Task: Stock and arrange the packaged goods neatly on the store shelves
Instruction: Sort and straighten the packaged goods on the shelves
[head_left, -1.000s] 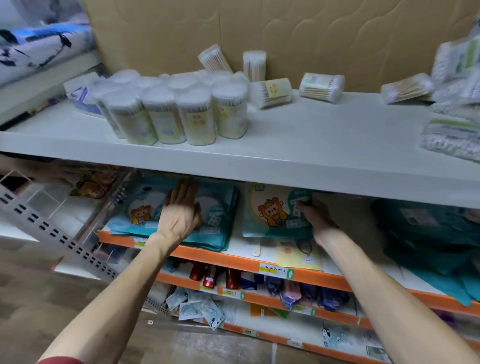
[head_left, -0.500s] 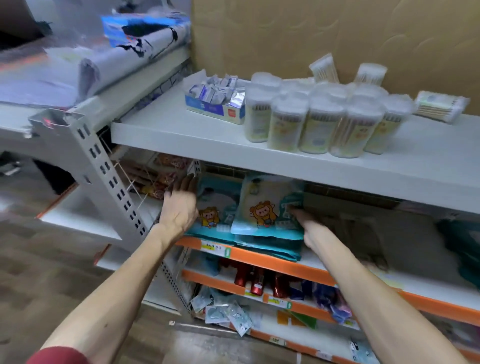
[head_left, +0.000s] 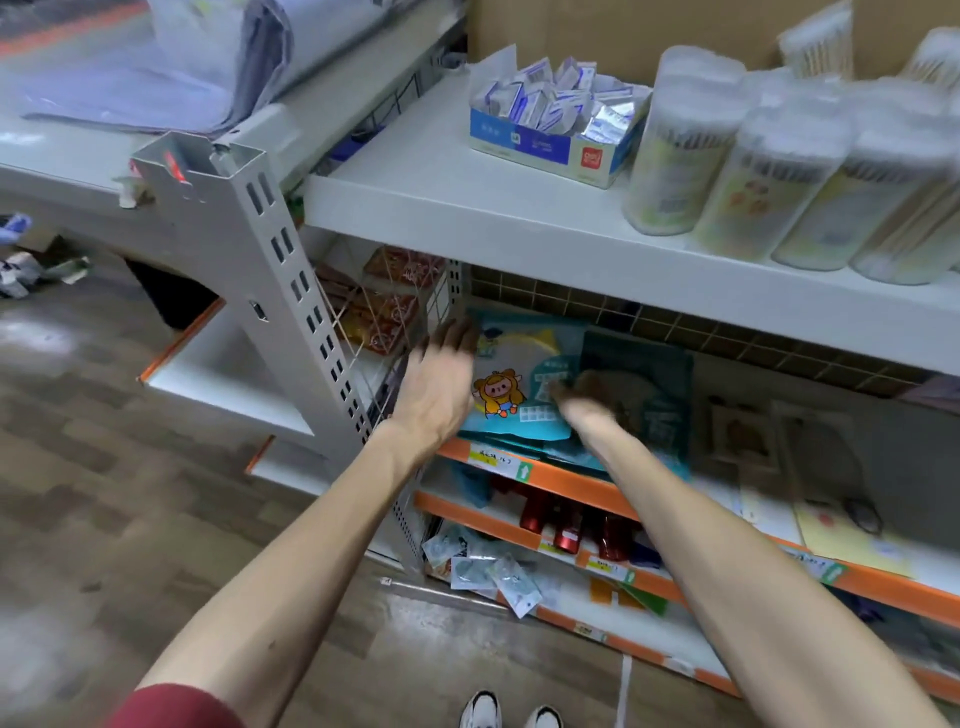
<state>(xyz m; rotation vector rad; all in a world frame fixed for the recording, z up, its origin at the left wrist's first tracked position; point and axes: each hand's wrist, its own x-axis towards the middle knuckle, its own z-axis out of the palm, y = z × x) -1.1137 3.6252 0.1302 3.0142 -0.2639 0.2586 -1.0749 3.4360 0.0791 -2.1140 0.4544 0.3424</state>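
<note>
A stack of flat teal packets with a cartoon bear (head_left: 519, 400) lies at the left end of the second shelf, over its orange edge (head_left: 561, 480). My left hand (head_left: 439, 387) is flat with fingers stretched, pressed against the stack's left side by the wire divider. My right hand (head_left: 587, 400) rests on top of the stack's right part, fingers bent and motion-blurred; I cannot tell whether it grips a packet. A darker teal packet (head_left: 644, 374) lies just right of that hand.
The white top shelf (head_left: 467, 208) carries a blue box of small sachets (head_left: 550, 124) and clear tubs of cotton swabs (head_left: 727, 171). A perforated grey upright (head_left: 291, 291) stands left. Red bottles (head_left: 566, 525) and loose packets (head_left: 483, 566) fill lower shelves. My shoes (head_left: 509, 712) show below.
The view has swung left and nearer. The bear packet moved left onto the left stack under my right hand. My left hand slid to the stack's left side.
</note>
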